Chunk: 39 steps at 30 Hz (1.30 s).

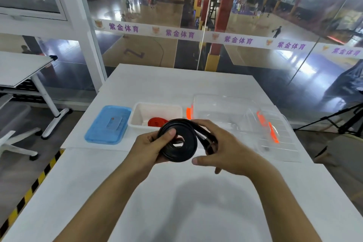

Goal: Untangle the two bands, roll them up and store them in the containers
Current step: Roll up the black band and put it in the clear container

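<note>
Your left hand (149, 149) pinches the coiled black band (177, 140) above the table (176, 202) while your right hand (222, 147) curls round its loose tail, so any slackening of either grip lets the springy coil unwind before it reaches a container.

Surface finish, as I see it
Black band (177, 139): glossy, smooth, rubbery. Clear container (235, 116): shiny transparent plastic. Table (176, 202): matt white.

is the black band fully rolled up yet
Not quite. The black band is mostly coiled in the left hand, but a loose tail runs under the right hand.
</note>
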Tool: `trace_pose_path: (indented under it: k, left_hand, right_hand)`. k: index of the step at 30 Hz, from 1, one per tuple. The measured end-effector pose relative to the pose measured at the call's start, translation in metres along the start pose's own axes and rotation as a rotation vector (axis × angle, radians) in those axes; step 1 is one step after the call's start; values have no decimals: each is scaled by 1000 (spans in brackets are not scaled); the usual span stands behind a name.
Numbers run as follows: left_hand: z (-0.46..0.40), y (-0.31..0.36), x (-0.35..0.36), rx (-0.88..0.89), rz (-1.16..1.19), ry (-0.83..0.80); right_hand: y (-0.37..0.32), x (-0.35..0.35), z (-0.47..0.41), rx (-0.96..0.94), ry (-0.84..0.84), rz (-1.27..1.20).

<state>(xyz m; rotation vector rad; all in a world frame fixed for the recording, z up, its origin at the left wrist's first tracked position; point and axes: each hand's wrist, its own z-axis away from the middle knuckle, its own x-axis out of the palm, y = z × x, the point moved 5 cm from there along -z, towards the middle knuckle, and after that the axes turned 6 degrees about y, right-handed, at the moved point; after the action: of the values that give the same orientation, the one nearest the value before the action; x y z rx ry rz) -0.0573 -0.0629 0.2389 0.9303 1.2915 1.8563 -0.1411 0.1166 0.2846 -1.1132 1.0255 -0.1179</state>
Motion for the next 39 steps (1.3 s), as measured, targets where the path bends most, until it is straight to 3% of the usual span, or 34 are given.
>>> trace_pose_path:
  k: [7,14,16,20,26,31,34,39]
  left_hand:
    - [-23,-25,24,-27,137,124]
    - [-55,-63,73,-99,129,215]
    - [-71,-70,88,-104,89,234]
    - [-116,-76,118,-88,32,246]
    - [-204,-90,178,-122,-64,189]
    - [-279,-112,221,-213,-302,-20]
    - [-325,-127,232,-211,-409,-15]
    - [-391,-170,247,-300,-598,10]
  right_hand:
    - [18,34,0,-18,202,-116]
    - [79,32,-19,291,301,-368]
    - [99,21,-32,376,346,-289]
    - [137,-10,-67,472,274,23]
    - [205,-56,-145,574,287,-159]
    - [274,-101,-211,593,251,-75]
    - [308,-116,-244,611,236,-41]
    - [368,-107,-302,631,128,217]
